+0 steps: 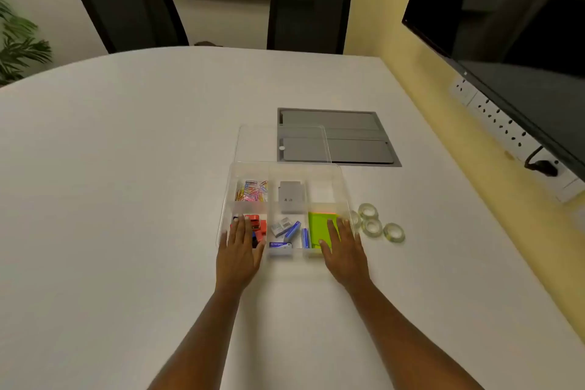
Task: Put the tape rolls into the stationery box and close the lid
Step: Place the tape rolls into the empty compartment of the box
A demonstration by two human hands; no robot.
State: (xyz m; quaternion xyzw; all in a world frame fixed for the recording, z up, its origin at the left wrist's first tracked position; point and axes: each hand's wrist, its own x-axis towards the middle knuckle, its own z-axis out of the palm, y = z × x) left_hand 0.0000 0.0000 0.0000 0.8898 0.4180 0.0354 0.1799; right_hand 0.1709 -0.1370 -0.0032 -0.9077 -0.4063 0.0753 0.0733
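Observation:
A clear stationery box (329,174) with several compartments sits on the white table, holding paper clips, a grey case, red clips, staple boxes and green sticky notes. Its clear lid (253,142) lies flat just behind it. Several clear tape rolls (372,226) lie on the table right of the box. My left hand (240,250) rests flat over the box's near left corner, fingers apart. My right hand (343,250) lies flat over the near right corner, above the green notes. Neither hand holds anything.
A grey cable hatch (354,123) is set into the table behind the box. Two black chairs (308,13) stand at the far edge. A dark screen (512,25) and a row of sockets (503,127) line the yellow wall on the right.

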